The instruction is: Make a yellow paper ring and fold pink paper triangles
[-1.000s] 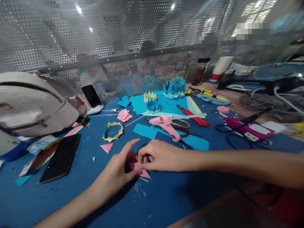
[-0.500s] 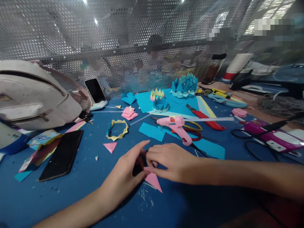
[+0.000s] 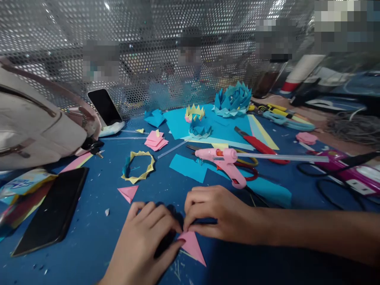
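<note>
Left hand [image 3: 145,237] has the thumb and fingertips pinched on the upper left edge of a flat, folded pink paper triangle [image 3: 192,246], and the right hand [image 3: 213,213] is curled in with its thumb and fingertips gripping the top of the same piece. The triangle is between the two hands, low over the blue tabletop [image 3: 92,245], long point aimed toward the wearer. Just past the left hand there's a smaller folded pink paper triangle [image 3: 128,193], then a zigzag yellow-and-blue paper ring [image 3: 141,176]. Beyond the right hand, a pink plastic glue gun [image 3: 225,160] lies on its side, a long clear glue stick [image 3: 282,157] poking out the back, with a flat blue paper piece [image 3: 190,168] near its nozzle. Further out: a stack of pink paper squares [image 3: 155,141], a spiky blue paper flower [image 3: 233,101], and red-handled pliers or cutters [image 3: 261,146], can't tell which. Far left, a black phone [image 3: 55,209] lies flat near a pale backpack [image 3: 38,122].
</note>
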`<move>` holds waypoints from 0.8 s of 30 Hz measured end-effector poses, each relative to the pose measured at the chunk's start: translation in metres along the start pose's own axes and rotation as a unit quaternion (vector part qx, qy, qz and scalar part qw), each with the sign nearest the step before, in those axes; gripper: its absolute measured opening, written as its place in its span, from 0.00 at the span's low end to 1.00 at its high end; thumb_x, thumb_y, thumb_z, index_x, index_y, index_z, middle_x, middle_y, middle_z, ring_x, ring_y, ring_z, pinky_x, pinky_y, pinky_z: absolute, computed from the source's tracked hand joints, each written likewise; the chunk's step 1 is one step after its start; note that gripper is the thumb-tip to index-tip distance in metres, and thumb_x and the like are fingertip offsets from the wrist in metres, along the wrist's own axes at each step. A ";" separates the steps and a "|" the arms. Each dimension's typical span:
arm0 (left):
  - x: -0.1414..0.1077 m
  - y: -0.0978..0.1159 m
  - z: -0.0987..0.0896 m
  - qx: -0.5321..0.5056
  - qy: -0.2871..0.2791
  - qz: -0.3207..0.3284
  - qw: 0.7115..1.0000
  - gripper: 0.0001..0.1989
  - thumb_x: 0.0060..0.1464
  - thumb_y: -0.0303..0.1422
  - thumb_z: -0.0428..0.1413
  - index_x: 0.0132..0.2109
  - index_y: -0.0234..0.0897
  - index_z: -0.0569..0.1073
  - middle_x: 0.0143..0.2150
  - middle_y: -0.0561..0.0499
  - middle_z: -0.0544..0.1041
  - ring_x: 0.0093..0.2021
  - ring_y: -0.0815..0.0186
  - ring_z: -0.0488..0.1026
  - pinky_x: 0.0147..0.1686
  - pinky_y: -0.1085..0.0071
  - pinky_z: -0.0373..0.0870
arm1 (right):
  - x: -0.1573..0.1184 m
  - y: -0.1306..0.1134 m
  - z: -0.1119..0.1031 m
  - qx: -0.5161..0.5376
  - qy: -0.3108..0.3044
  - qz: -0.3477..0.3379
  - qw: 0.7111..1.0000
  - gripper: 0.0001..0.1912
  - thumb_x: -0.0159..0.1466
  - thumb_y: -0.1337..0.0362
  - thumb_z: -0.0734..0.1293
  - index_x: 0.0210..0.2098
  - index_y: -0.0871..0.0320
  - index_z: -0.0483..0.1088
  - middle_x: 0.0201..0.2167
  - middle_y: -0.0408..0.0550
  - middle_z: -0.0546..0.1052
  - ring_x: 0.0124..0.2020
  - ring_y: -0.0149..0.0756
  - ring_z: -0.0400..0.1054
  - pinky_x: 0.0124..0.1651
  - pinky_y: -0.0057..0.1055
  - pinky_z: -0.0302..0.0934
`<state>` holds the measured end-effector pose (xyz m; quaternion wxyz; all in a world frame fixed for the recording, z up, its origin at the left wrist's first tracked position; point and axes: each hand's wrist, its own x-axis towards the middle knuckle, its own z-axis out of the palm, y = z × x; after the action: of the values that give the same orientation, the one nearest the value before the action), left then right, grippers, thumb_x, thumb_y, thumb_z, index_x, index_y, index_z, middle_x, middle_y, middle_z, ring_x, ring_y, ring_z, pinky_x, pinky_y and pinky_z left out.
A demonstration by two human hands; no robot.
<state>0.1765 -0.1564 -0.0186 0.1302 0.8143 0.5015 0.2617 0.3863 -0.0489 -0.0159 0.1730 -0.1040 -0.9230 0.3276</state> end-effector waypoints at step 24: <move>-0.009 0.002 -0.001 0.147 0.088 0.133 0.976 0.17 0.70 0.28 0.46 0.37 0.41 0.79 0.36 0.58 0.81 0.34 0.66 0.66 0.44 0.64 0.56 | -0.004 0.000 -0.007 -0.215 -0.004 -0.175 0.961 0.10 0.70 0.58 0.63 0.44 0.56 0.73 0.38 0.43 0.77 0.36 0.37 0.62 0.33 0.37 0.52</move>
<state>0.1744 -0.1654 -0.0192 -0.0713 0.8579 0.4309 0.2707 0.3932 -0.0459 -0.0121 0.1973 0.0254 -0.9762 0.0864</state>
